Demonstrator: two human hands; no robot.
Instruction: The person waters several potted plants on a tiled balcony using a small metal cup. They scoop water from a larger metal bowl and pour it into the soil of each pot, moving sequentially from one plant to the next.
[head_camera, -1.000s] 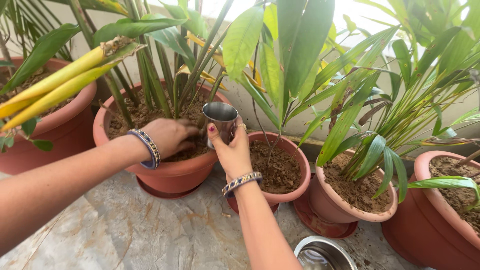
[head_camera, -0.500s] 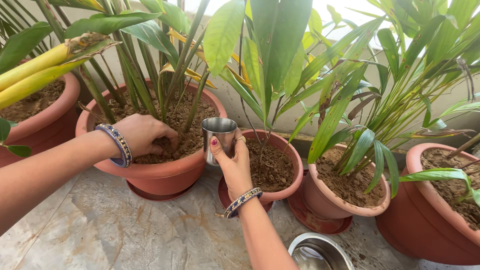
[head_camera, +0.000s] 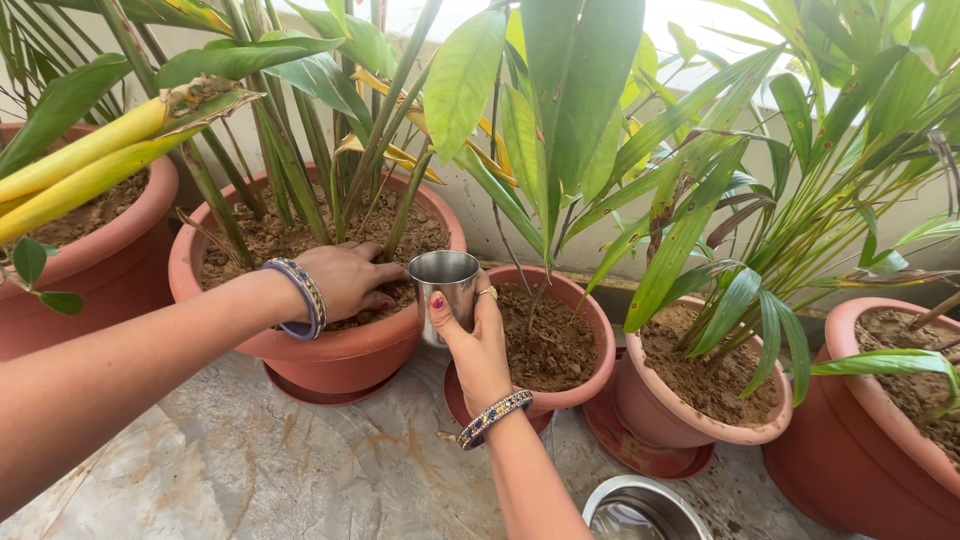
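The right hand (head_camera: 478, 335) grips a shiny steel tumbler (head_camera: 446, 290) just off the big terracotta pot's (head_camera: 330, 350) three-o'clock rim; the left hand (head_camera: 345, 280) rests flat, fingers loosely spread, on the soil inside.

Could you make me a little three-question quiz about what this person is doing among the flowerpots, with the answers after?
1. True or false: the right hand holds a steel cup.
2. Where does the left hand rest? A) on the floor B) on the soil of the big pot C) inside the steel bowl
3. Fill in: the cup is held upright between the big pot and the ______ pot beside it.

Key: 1 true. 2 B. 3 smaller.
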